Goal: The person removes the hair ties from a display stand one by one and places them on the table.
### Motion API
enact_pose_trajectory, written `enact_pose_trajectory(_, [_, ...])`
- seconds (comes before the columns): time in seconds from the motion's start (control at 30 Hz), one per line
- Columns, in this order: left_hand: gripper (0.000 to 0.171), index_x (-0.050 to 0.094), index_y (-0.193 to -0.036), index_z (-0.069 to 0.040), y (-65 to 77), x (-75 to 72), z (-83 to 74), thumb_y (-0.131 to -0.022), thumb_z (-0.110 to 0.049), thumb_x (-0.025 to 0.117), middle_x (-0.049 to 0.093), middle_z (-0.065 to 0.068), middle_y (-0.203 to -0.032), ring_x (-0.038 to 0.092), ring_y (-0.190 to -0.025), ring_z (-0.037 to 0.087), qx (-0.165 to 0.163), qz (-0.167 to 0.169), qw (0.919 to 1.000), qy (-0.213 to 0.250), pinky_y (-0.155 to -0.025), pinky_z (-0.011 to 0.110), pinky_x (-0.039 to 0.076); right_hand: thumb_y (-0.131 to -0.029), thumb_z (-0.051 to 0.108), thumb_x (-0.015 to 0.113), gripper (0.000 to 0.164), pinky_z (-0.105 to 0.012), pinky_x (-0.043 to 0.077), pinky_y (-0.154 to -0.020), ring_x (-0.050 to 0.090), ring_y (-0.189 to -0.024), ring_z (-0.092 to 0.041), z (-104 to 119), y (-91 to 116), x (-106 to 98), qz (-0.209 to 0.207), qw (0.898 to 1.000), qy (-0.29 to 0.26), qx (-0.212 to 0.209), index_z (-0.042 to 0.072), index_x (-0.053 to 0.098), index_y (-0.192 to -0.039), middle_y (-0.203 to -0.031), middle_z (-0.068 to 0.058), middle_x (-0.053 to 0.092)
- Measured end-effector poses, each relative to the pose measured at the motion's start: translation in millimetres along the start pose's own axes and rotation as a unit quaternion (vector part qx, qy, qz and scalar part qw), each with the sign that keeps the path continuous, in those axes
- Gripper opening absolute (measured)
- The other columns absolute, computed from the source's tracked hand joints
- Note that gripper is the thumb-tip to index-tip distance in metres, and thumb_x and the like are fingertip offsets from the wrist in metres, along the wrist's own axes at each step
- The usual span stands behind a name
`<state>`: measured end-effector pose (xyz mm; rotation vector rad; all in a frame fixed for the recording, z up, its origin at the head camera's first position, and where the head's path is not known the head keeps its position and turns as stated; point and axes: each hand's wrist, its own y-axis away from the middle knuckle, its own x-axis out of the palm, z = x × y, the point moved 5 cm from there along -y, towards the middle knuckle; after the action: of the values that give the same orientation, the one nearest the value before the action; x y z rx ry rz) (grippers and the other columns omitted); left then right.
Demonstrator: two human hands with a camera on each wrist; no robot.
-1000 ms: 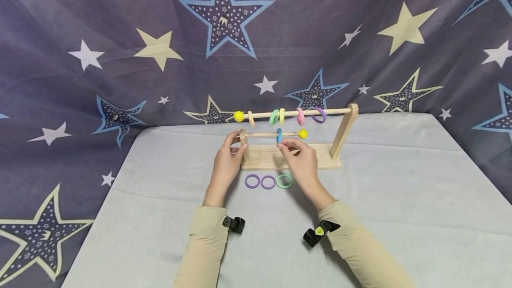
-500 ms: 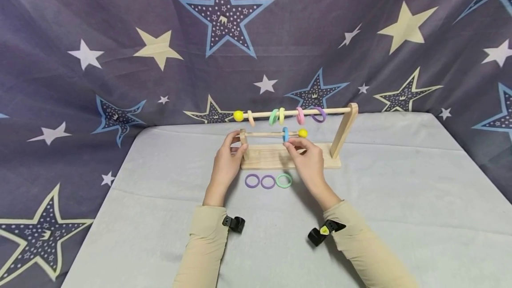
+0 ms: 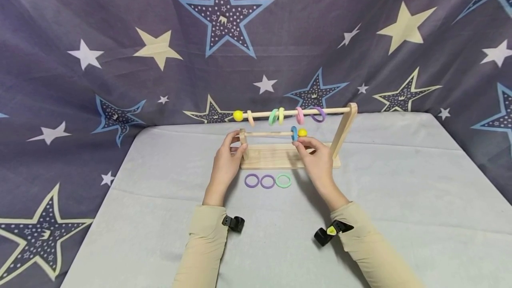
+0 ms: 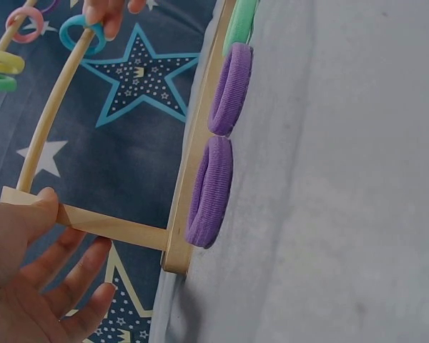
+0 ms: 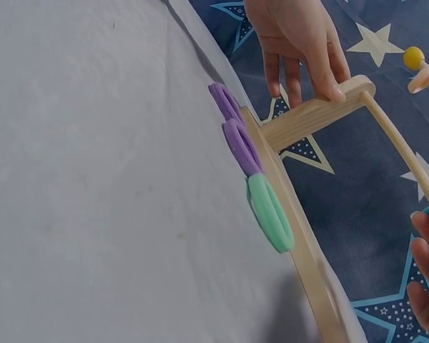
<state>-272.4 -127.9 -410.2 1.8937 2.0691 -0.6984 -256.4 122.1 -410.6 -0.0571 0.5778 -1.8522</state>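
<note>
Blue fabric ring: around slender wooden rod, lower edge between right hand's fingers, pinching
Left hand: grips flat wooden post

1. Both arms are covered by plain beige fabric, with the left sleeve and the right sleeve lightly creased.
2. Each sleeve is finished with a wide cuff at the wrist.
3. A small black left wrist camera and a matching right wrist camera are worn.
4. The right one is marked by a yellow patch.
5. The left hand and right hand are bare.
</note>
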Motion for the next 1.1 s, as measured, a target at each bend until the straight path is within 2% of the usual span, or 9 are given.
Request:
enact_pose_trajectory(0.27, [0.046,0.049,-0.143,-0.014,-0.3,-0.1,0.8,-0.099,-0.018,0.062,0.06,0.013,-0.132,0.065,-0.104,0.03,-0.004,0.002,1.0,0.004,-0.086,0.043,0.054,-0.089,0.016,0.076,0.016,-0.019,0.044,-0.062,0.062,-0.075,-0.016,-3,0,-8,-0.007,1.0,0.018,-0.007,0.003,0.076,-0.098,-0.087,-0.01,0.075])
enact_pose_trajectory(1.1, [0.047,0.048,-0.143,-0.015,-0.6,0.2,1.1,-0.099,-0.019,0.062,0.06,0.012,-0.132,0.065,-0.104,0.03,-0.007,0.003,1.0,0.005,-0.088,0.043,0.053,-0.09,0.017,0.076,0.015,-0.02,0.044,-0.064,0.061,-0.074,-0.014,-9,-1,-21,-0.013,1.0,0.022,-0.011,0.004,0.076,-0.097,-0.088,-0.008,0.075])
